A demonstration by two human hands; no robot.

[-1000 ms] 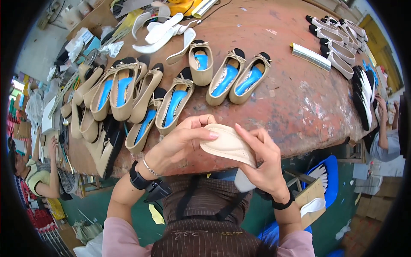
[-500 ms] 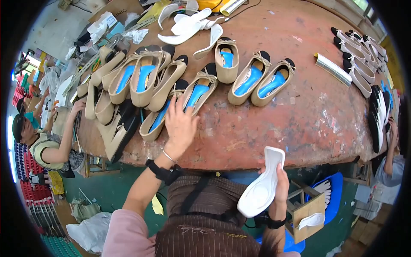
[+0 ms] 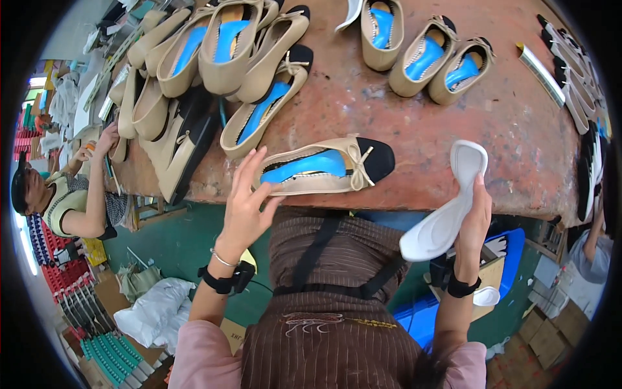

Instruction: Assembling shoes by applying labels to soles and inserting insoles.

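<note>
A beige flat shoe [image 3: 311, 183] with a black toe, a bow and a blue lining piece lies sideways by the table's near edge, toe pointing right. At its heel is my left hand [image 3: 245, 194], fingers spread and touching or very close to it. My right hand [image 3: 476, 220] grips a white insole [image 3: 447, 211] along its right side, at the table edge. The insole is tilted, its narrow end up. Left of centre, another beige shoe [image 3: 262, 120] with blue inside stands beyond my left hand.
Beige shoes [image 3: 223, 45] crowd the table's left; three more [image 3: 424, 58] stand farther back. A ruler-like strip [image 3: 541, 74] and more shoes [image 3: 576, 91] lie at right. One person [image 3: 71, 201] works at far left, another [image 3: 593, 246] at far right. A blue bin [image 3: 512, 259] is below the table.
My left hand has brought one shoe from the group toward me and turned it sideways at the near edge. My right hand has moved right and up with the insole. The view has shifted.
</note>
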